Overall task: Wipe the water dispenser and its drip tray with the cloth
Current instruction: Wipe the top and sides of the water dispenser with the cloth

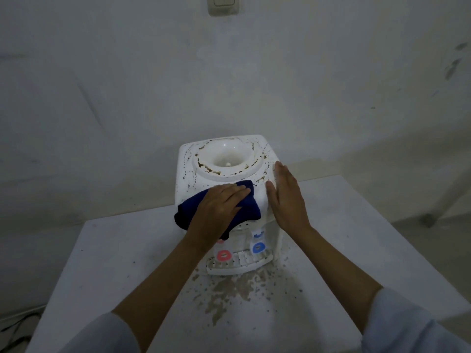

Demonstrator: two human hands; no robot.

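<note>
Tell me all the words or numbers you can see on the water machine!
None can be read.
Red tap tab and blue tap tab on the water dispenser: marks too blurred to read.
Blue label above the blue tab: too blurred to read.
Cloth: no writing showing.

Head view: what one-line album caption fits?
Left hand presses blue cloth on stained water dispenser; right hand steadies it.

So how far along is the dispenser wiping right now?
Barely begun. The left hand presses the blue cloth on the dispenser top's front edge; the right hand steadies its side. Brown grime still rings the bottle well, and the drip tray and table remain speckled.
</note>
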